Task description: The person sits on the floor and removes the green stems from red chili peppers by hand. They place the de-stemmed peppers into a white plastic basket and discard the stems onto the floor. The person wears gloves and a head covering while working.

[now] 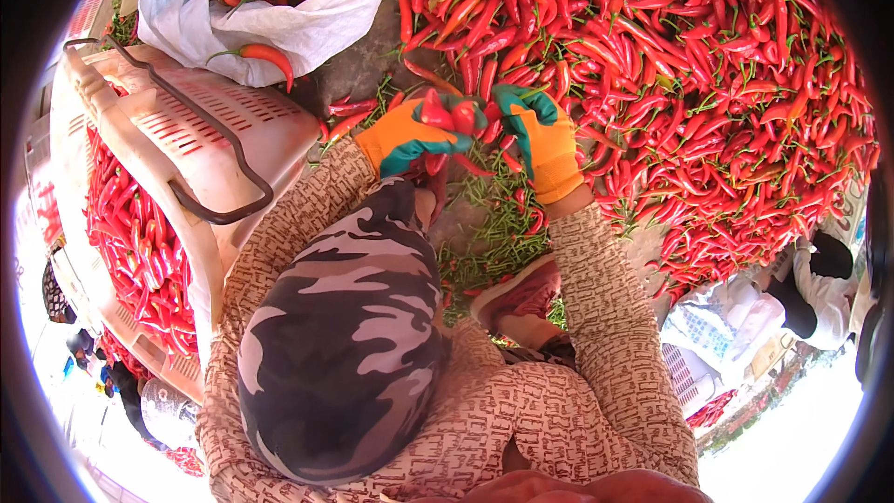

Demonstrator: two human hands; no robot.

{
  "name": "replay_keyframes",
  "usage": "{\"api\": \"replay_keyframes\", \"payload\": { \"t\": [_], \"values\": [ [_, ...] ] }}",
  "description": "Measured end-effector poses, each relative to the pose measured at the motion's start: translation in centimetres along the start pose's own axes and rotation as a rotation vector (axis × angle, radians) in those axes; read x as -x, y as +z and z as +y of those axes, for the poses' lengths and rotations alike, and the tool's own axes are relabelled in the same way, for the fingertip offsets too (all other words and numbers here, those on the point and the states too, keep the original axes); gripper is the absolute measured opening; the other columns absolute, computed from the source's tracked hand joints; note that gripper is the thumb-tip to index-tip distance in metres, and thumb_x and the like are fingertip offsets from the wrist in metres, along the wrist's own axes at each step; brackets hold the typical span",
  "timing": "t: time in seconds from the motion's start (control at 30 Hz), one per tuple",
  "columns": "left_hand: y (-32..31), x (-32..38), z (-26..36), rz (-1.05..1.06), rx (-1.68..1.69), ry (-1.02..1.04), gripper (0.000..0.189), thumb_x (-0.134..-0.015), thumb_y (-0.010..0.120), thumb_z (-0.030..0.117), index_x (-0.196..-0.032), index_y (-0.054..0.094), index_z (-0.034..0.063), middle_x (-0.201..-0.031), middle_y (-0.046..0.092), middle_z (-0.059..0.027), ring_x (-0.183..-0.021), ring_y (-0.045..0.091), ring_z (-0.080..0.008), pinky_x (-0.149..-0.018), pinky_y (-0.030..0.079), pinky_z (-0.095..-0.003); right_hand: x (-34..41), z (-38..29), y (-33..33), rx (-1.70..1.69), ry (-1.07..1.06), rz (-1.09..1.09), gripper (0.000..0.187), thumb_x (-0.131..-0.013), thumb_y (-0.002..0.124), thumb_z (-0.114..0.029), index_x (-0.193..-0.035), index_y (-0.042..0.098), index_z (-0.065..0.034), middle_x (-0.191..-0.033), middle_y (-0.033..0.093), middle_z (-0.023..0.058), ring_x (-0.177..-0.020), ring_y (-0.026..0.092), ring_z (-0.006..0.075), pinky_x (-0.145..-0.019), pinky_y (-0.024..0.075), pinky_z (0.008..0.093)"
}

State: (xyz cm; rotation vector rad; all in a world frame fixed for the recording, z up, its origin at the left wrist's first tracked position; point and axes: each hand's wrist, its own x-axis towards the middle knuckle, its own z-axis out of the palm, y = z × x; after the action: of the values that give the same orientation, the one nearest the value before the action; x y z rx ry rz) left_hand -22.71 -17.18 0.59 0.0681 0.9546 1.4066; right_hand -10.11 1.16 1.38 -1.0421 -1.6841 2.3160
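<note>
My left hand (426, 129), in an orange and green work glove, is closed around several red chili peppers (447, 114). Close to its right, my right hand (538, 129) wears a matching glove; its fingers are curled around a green stem (534, 92). Whether a pepper hangs from that stem is not clear. Both hands are at the near edge of a large heap of red chilies (684, 77). Below them, many loose green stems (496, 234) lie on the ground with a few red chilies among them.
A pale plastic crate (209, 119) with a dark handle and red chilies stands at the left. Above it is a white woven sack (307, 35) holding chilies. A camouflage-patterned knee or cap (342, 335) fills the lower middle, near a reddish shoe (520, 297). People and crates are at both rims.
</note>
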Motion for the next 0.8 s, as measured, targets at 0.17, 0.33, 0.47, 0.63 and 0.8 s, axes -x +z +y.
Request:
{"api": "replay_keyframes", "payload": {
  "t": [0.17,0.33,0.47,0.63,0.8],
  "values": [
    [0.8,0.3,0.5,-0.281,-0.042,-0.016,0.034,-0.076,0.071,-0.001,-0.106,0.058,0.0036,-0.109,0.062,-0.0066,-0.099,0.060,-0.0151,-0.081,0.049,-0.0270,1.2,0.0,0.5,-0.292,0.117,-0.188,0.022,-0.094,0.052,-0.019,-0.106,0.063,-0.0027,-0.091,0.061,0.0000,-0.069,0.053,0.0079,-0.063,0.0443,0.0247],
    [0.9,0.6,0.6,-0.365,0.031,-0.131,0.038,-0.076,0.073,-0.001,-0.111,0.058,0.0025,-0.109,0.062,-0.0085,-0.098,0.059,-0.0151,-0.081,0.049,-0.0294,1.8,-1.6,-2.6,-0.307,0.186,-0.319,0.033,-0.094,0.053,-0.024,-0.119,0.057,-0.0032,-0.097,0.060,0.0029,-0.071,0.052,0.0108,-0.069,0.0445,0.0284],
    [0.4,0.8,0.2,-0.184,0.115,-0.138,0.034,-0.077,0.071,0.002,-0.109,0.061,0.0002,-0.101,0.066,-0.0090,-0.085,0.062,-0.0142,-0.074,0.050,-0.0288,2.4,-4.3,-2.6,0.558,-0.347,-0.241,0.043,-0.081,0.067,-0.024,-0.122,0.060,-0.0140,-0.108,0.060,0.0072,-0.088,0.057,0.0226,-0.078,0.0462,0.0355],
    [-0.2,-0.1,-0.2,-0.185,-0.350,-0.205,0.031,-0.074,0.075,0.013,-0.102,0.066,0.0015,-0.083,0.068,-0.0047,-0.074,0.062,-0.0112,-0.066,0.049,-0.0262,2.7,-6.0,-0.8,1.427,-0.719,-0.362,0.038,-0.071,0.073,-0.032,-0.106,0.062,-0.0205,-0.094,0.059,0.0049,-0.092,0.057,0.0245,-0.080,0.0434,0.0380],
    [0.2,0.5,0.2,-0.347,-0.841,-0.314,0.041,-0.071,0.079,0.021,-0.107,0.064,0.0070,-0.085,0.067,-0.0015,-0.066,0.059,-0.0087,-0.055,0.045,-0.0248,3.3,-4.1,-1.0,1.269,-0.628,-0.811,0.022,-0.080,0.061,-0.030,-0.097,0.062,-0.0156,-0.089,0.063,0.0036,-0.084,0.061,0.0238,-0.078,0.0447,0.0384]
  ]
}}
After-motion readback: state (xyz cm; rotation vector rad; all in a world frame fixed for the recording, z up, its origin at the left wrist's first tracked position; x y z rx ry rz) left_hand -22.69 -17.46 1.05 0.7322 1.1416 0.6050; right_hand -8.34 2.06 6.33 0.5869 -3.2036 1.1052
